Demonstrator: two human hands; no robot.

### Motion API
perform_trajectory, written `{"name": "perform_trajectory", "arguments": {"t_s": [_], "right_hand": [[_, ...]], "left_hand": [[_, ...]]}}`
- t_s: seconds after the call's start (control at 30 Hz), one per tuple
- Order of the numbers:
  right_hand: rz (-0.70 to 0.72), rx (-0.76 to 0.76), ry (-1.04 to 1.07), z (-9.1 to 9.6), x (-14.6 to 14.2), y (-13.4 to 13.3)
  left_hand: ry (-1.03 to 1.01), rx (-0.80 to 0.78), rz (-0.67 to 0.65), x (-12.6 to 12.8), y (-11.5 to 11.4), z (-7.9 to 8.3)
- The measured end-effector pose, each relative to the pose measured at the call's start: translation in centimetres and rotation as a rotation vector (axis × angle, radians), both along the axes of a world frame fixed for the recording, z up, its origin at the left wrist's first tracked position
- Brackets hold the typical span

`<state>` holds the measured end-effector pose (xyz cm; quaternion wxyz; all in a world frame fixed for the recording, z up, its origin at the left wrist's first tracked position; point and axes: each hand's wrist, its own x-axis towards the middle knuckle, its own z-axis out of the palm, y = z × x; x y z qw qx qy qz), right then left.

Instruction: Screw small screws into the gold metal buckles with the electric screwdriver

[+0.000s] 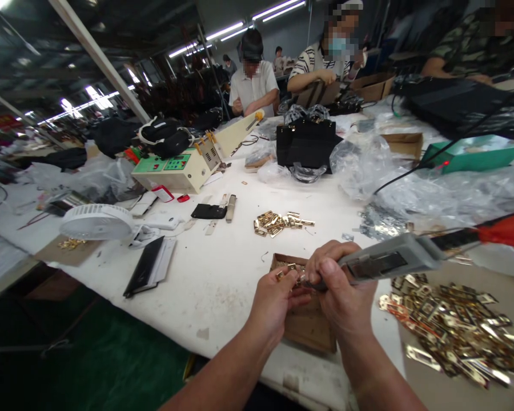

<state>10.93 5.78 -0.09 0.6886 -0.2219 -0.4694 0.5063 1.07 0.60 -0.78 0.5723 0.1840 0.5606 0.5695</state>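
My right hand point(345, 291) is wrapped round a grey electric screwdriver point(388, 260), its tip pointing left toward my other hand. My left hand point(276, 294) pinches a small gold metal fitting point(280, 275) right by that tip; the fingers partly hide it. Both hands are over a shallow brown cardboard box point(310, 334), whose contents are mostly covered. Beyond the box lies a small pile of gold metal plates point(278, 221). To the right of my right hand spreads a large heap of similar gold fittings point(454, 325).
A white fan point(96, 221), a black notebook point(148, 265) and a cream machine with green panels point(188, 171) are on the left. A black handbag point(304, 145) stands behind, beside plastic wrapping point(364, 162) and a green box point(475, 154). Several people sit across the table.
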Motion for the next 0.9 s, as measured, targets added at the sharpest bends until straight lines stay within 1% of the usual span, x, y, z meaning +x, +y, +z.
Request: {"name": "perform_trajectory", "arguments": {"t_s": [0.13, 0.33, 0.53, 0.73, 0.9], "right_hand": [[-0.001, 0.002, -0.010, -0.02, 0.03, -0.23], [-0.003, 0.006, -0.002, -0.03, 0.01, -0.32], [-0.018, -0.005, -0.049, 0.14, -0.08, -0.42], [-0.015, -0.013, -0.078, 0.56, -0.10, -0.65], [-0.011, -0.035, -0.078, 0.48, -0.26, -0.58]], "left_hand": [[0.029, 0.017, -0.002, 0.13, 0.01, 0.23], [0.054, -0.006, 0.001, 0.21, 0.12, 0.31], [0.057, -0.018, 0.009, 0.24, 0.09, 0.36], [0.039, -0.009, 0.029, 0.38, -0.06, 0.03], [0.022, 0.007, 0.050, 0.59, -0.17, -0.27]]}}
